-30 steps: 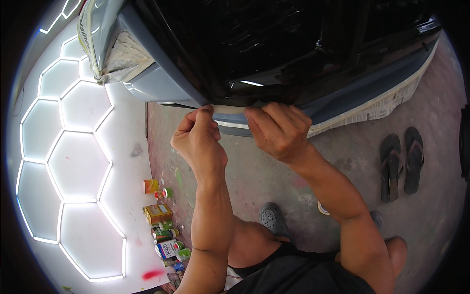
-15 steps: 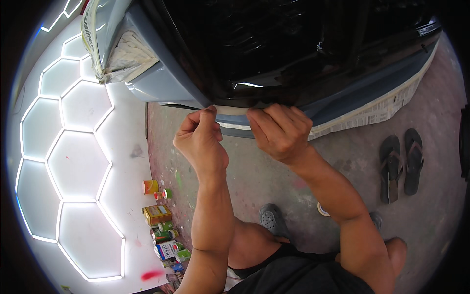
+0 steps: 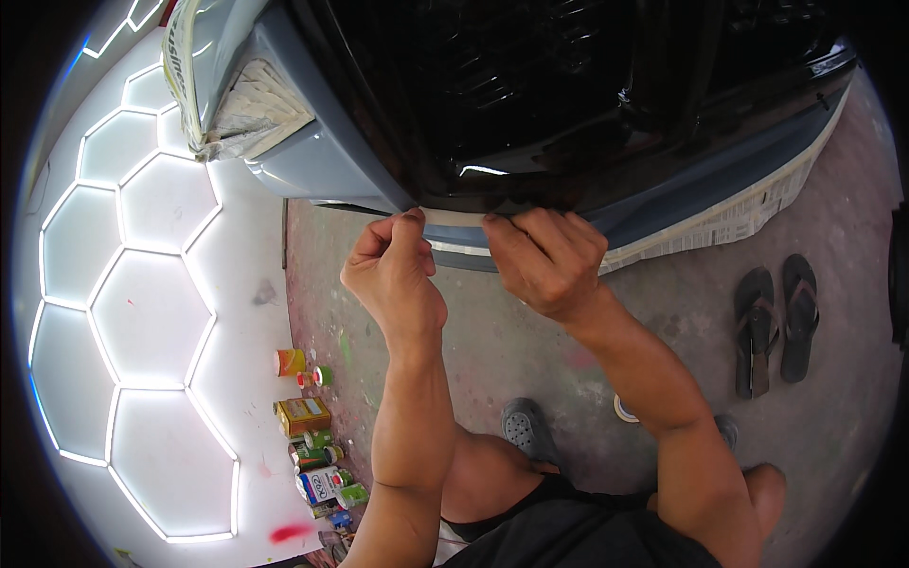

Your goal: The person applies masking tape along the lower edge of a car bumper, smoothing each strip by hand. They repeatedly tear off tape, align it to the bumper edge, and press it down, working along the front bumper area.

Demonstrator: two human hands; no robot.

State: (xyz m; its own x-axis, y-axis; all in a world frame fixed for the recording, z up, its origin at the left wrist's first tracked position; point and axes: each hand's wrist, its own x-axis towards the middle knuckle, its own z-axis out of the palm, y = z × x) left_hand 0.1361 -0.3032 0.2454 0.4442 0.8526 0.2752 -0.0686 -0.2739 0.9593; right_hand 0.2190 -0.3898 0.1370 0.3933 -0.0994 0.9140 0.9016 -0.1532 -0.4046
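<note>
A short strip of pale masking tape point(image 3: 453, 218) stretches between my two hands, along the lower edge of a glossy black car panel point(image 3: 530, 142). My left hand point(image 3: 398, 270) pinches its left end at the corner where the black panel meets the grey-blue bodywork point(image 3: 322, 156). The other end is gripped by my right hand point(image 3: 549, 257), knuckles up, its fingers curled against the panel edge. Just below the tape runs a grey-blue bumper strip point(image 3: 653, 213). Newspaper masking point(image 3: 701, 237) hangs along the bumper's lower edge to the right of my right hand.
Paint cans point(image 3: 317, 483) line the foot of the white wall at left, which carries hexagonal lights point(image 3: 156, 270). A tape roll point(image 3: 625, 409) lies on the floor by my right forearm. Flip-flops point(image 3: 756, 327) rest at right. Crumpled masking paper point(image 3: 251, 109) covers the car's left corner.
Both hands have shifted very slightly right and down in the picture, and the whole view has moved a little with them. The tape stays held between them.
</note>
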